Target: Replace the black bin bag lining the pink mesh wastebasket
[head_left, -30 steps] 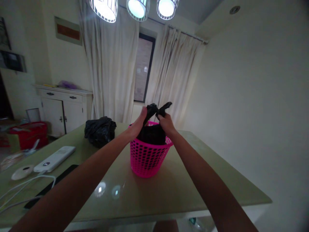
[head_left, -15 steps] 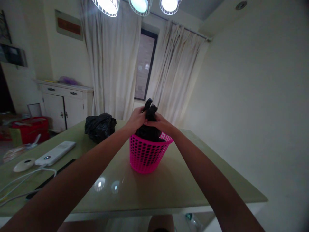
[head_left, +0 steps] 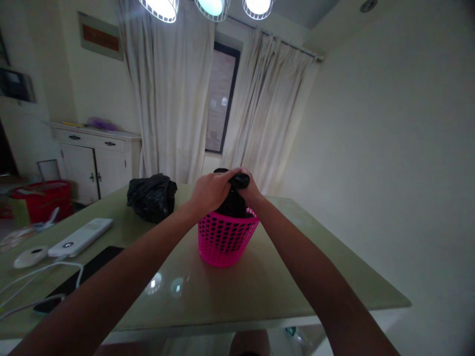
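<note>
A pink perforated plastic basket (head_left: 224, 242) stands upright on the table, with a black plastic bag (head_left: 233, 203) inside it. The bag's gathered top rises above the rim. My left hand (head_left: 213, 192) is closed on that top from the left side. From the right, my right hand (head_left: 251, 188) grips it as well, its fingers partly hidden behind the plastic. The two hands nearly meet over the basket. Another crumpled black plastic bag (head_left: 152, 198) lies on the table to the left, apart from my hands.
The green tabletop (head_left: 282, 277) carries a white power bank (head_left: 80, 237), a round white device (head_left: 30, 257), a dark phone or tablet (head_left: 87, 272) and white cables (head_left: 48, 267) at the left. Behind stand a white cabinet (head_left: 111, 165) and curtains. A plain wall runs along the right.
Both hands have come down slightly and closer together on the bag's gathered top. The twisted plastic ends that stood up are now lower, folded between the hands. The view has shifted slightly.
</note>
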### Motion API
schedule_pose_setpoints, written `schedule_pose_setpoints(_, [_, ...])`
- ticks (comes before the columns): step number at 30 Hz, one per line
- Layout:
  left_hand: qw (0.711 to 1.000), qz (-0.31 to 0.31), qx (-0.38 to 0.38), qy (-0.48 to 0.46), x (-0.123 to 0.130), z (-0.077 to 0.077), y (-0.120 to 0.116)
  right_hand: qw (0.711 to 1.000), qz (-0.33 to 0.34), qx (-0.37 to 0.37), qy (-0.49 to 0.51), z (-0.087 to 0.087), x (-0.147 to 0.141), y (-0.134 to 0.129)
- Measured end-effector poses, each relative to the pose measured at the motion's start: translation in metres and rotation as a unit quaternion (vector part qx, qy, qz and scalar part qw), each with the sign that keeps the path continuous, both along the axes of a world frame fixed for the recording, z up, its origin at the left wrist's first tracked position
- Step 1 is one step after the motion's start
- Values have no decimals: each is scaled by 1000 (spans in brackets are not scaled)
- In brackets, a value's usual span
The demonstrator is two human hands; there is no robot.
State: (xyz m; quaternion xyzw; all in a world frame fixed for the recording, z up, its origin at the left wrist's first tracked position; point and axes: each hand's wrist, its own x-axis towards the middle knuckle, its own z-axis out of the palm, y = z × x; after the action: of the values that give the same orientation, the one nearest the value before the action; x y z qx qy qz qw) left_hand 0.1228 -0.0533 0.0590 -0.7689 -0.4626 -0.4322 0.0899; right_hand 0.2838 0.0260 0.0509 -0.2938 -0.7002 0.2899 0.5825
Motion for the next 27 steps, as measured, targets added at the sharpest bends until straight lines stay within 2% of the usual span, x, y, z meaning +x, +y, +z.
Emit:
schedule_pose_setpoints(2, [998,-22,20,60,-7,-2,2,997,27,53,-57,2,5,-1])
schedule_pose_setpoints(3, [997,-34,33,66,-11,-3,4,994,39,55,-90,4,7,-3])
schedule_pose_setpoints(5, [995,-53,62,49,-18,-4,11,990,40,14,-131,10,10,-8])
schedule_pose_setpoints(7, [994,-66,85,16,-23,-4,19,989,45,-54,-129,15,11,-16])
schedule_pose_setpoints(9, [993,-74,91,-24,-26,-3,25,981,95,-125,-111,18,11,-26])
schedule_pose_setpoints(11, [991,-83,75,-67,-27,-2,31,965,164,-179,-102,19,11,-34])
schedule_pose_setpoints(13, [987,-93,45,-123,-25,-2,36,958,188,-197,-85,17,10,-38])
schedule_pose_setpoints(17, [972,-110,-24,-207,-21,-6,44,971,146,-185,-44,9,8,-34])
schedule_pose_setpoints(20, [961,-108,-67,-245,-22,-11,48,972,139,-187,-36,6,8,-29])
schedule_pose_setpoints(22, [940,-121,-117,-297,-23,-13,50,978,130,-153,-56,5,9,-27])
schedule_pose_setpoints(23, [920,-137,-153,-334,-24,-13,50,983,117,-118,-79,5,9,-26])
schedule_pose_setpoints(25, [865,-174,-232,-410,-24,-12,50,989,62,-15,-132,5,9,-27])
schedule_pose_setpoints(27, [814,-195,-286,-466,-22,-10,49,981,-4,101,-168,6,7,-31])
